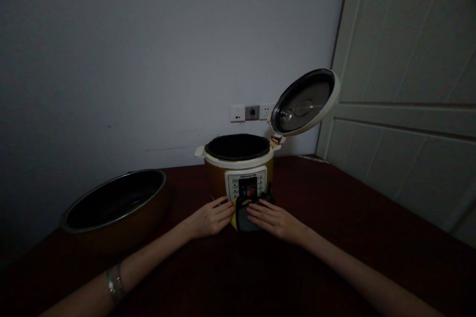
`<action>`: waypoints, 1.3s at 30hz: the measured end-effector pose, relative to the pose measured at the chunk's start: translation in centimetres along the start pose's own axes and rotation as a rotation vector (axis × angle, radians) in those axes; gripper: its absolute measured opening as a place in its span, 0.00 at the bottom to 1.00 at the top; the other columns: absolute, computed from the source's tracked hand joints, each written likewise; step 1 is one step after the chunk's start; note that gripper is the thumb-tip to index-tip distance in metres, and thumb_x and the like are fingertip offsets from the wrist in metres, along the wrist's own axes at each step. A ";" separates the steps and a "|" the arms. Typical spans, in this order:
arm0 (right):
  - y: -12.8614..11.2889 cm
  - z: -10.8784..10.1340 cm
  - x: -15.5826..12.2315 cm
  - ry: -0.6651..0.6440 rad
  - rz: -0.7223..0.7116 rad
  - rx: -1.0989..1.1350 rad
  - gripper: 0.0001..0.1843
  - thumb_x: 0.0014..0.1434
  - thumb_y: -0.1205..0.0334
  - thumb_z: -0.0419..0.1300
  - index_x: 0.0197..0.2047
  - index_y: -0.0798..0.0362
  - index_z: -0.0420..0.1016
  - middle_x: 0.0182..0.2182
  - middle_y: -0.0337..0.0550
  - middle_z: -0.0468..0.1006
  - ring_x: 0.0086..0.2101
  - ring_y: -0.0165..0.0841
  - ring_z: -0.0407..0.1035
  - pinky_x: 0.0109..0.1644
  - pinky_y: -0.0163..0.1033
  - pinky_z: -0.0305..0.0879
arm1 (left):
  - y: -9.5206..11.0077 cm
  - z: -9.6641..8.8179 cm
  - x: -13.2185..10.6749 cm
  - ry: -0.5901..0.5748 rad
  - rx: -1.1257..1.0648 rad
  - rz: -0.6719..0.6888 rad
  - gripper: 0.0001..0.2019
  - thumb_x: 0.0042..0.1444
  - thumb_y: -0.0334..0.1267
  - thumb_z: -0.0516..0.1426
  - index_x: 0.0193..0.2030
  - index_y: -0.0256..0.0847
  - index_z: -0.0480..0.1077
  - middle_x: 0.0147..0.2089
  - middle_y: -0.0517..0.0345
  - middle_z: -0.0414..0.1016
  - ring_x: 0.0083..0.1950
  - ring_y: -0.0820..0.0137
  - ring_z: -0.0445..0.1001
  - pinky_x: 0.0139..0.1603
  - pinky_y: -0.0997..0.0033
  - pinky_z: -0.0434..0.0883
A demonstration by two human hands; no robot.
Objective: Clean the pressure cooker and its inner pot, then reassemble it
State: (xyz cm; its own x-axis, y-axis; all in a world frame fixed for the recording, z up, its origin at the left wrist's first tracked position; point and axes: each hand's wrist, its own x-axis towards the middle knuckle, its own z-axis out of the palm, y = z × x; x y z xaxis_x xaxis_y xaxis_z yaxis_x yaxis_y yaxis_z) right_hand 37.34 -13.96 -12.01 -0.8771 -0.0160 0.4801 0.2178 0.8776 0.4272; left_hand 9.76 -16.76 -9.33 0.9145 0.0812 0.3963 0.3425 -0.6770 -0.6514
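Left forearm [152, 251] reaching in from eight o'clock, right forearm [353, 267] from four, left hand [208, 219] pointing toward two, right hand [278, 222] toward ten, fingers extended

Cloth item [243, 222] in frt of cooker [215, 178], pan [130, 223] to L.

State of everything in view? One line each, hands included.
Cooker: upright, uncovered.
Lid: swung open on its hinge.
Control panel: can't tell if powered.
Brown basin: uncovered, contents too dark to tell.
Grey-and-yellow item: close in front of the cooker.
Left hand: fingers at its left edge.
Right hand: fingers extended across it.
Door: unclear if shut.
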 end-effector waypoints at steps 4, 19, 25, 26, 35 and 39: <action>0.8 -1.9 0.4 0.100 -0.074 -0.052 0.19 0.66 0.72 0.44 0.56 0.65 0.67 0.55 0.54 0.71 0.60 0.39 0.58 0.60 0.50 0.64 | -0.8 -1.2 0.7 0.136 0.011 0.051 0.09 0.58 0.26 0.52 0.35 0.32 0.73 0.43 0.46 0.79 0.50 0.64 0.75 0.55 0.59 0.71; 4.4 -4.1 4.1 0.089 0.050 -0.211 0.22 0.65 0.71 0.46 0.61 0.59 0.61 0.62 0.55 0.60 0.65 0.42 0.42 0.63 0.56 0.54 | -5.3 -4.2 4.6 0.065 0.044 0.045 0.12 0.59 0.27 0.52 0.49 0.28 0.69 0.56 0.37 0.71 0.65 0.56 0.58 0.60 0.55 0.68; 4.0 -2.9 3.7 0.113 0.043 -0.127 0.21 0.66 0.71 0.44 0.61 0.59 0.62 0.60 0.52 0.64 0.65 0.38 0.41 0.64 0.52 0.54 | -4.7 -3.0 2.9 0.062 -0.048 0.030 0.18 0.58 0.28 0.53 0.55 0.25 0.65 0.58 0.37 0.69 0.67 0.59 0.55 0.61 0.58 0.67; 3.8 -2.8 3.7 0.114 0.036 -0.115 0.21 0.66 0.72 0.43 0.61 0.60 0.62 0.60 0.51 0.65 0.65 0.37 0.42 0.64 0.52 0.55 | -4.6 -2.7 2.6 0.074 -0.059 0.043 0.17 0.58 0.26 0.53 0.54 0.24 0.66 0.57 0.37 0.70 0.67 0.59 0.56 0.61 0.59 0.67; 1.5 -0.1 2.7 0.086 0.036 -0.018 0.21 0.66 0.73 0.44 0.59 0.63 0.64 0.58 0.53 0.67 0.64 0.39 0.44 0.63 0.51 0.58 | -2.9 -1.0 0.4 0.041 -0.118 0.077 0.14 0.60 0.25 0.49 0.50 0.25 0.70 0.54 0.38 0.73 0.62 0.61 0.65 0.60 0.62 0.68; 0.6 0.9 1.9 0.030 0.045 0.047 0.20 0.65 0.73 0.46 0.59 0.62 0.64 0.58 0.54 0.67 0.64 0.37 0.45 0.63 0.50 0.58 | -1.7 -0.3 -0.2 0.005 -0.167 0.073 0.14 0.60 0.25 0.49 0.50 0.25 0.69 0.55 0.38 0.72 0.61 0.64 0.66 0.59 0.64 0.69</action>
State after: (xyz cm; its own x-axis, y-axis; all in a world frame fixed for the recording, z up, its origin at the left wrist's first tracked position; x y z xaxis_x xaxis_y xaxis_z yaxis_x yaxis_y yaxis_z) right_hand 35.41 -13.02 -11.52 -0.8537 0.0102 0.5207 0.2355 0.8993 0.3685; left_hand 8.88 -15.80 -8.11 0.9346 0.0240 0.3549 0.2340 -0.7930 -0.5625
